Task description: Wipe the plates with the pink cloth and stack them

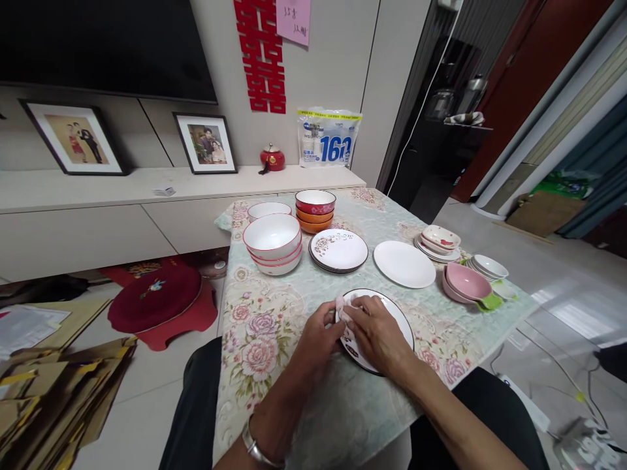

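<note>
A white plate with a dark rim (398, 318) lies at the near edge of the table with a floral cloth (274, 320). My right hand (377, 333) rests flat on the plate and presses a small white cloth or tissue (343, 303) onto it with closed fingers. My left hand (318, 339) grips the plate's left rim. A bracelet sits on my left wrist.
Behind stand stacked red-rimmed white bowls (273, 243), red and orange bowls (315, 209), flowered plates (337, 250), a plain white plate (404, 263), pink dishes (467, 282) and small dishes (439, 241). Cardboard (59, 385) and a red cushion (154, 297) lie on the floor at left.
</note>
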Demonstrator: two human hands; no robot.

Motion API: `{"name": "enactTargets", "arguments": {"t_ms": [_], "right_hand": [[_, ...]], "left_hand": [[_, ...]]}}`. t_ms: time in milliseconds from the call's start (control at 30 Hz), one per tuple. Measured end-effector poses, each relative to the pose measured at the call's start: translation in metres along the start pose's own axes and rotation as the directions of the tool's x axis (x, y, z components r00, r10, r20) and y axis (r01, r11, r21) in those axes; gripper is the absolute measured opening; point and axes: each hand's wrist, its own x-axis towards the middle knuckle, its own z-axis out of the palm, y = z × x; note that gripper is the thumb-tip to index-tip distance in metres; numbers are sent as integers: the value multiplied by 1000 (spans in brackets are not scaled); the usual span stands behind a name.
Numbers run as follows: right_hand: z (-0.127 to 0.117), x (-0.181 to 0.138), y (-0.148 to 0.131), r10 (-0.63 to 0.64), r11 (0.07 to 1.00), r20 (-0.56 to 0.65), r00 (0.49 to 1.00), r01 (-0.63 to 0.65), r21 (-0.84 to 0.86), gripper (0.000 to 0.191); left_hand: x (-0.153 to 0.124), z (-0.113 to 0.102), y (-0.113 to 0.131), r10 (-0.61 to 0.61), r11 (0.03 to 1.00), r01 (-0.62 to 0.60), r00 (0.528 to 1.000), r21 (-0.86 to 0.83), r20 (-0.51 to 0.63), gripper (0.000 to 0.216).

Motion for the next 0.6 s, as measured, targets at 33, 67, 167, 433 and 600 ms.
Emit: {"name": "enactTargets", "arguments": {"t_ms": [33,67,167,433,600], "right_hand": [[-5,-6,-2,-28,999,24,999,27,25,24],[-11,-12,-4,-47,998,57,997,44,43,26],[-27,-26,-8,-78,994,163,984,63,94,31],[-3,-11,5,-140,990,0,990,140,-26,47],[9,10,19,-34,964,-36,999,23,-265,52]], "left_hand": [[-1,1,2,-13,1000,13,1000,-19,-1,52],[-1,1,4,-27,999,27,1000,-35,1,53],[-2,2,8,-62,995,65,997,-74,44,61],[-5,5,9,-22,996,35,988,-82,155,60],[-6,8,11,-56,994,65,992,-86,109,68]]}}
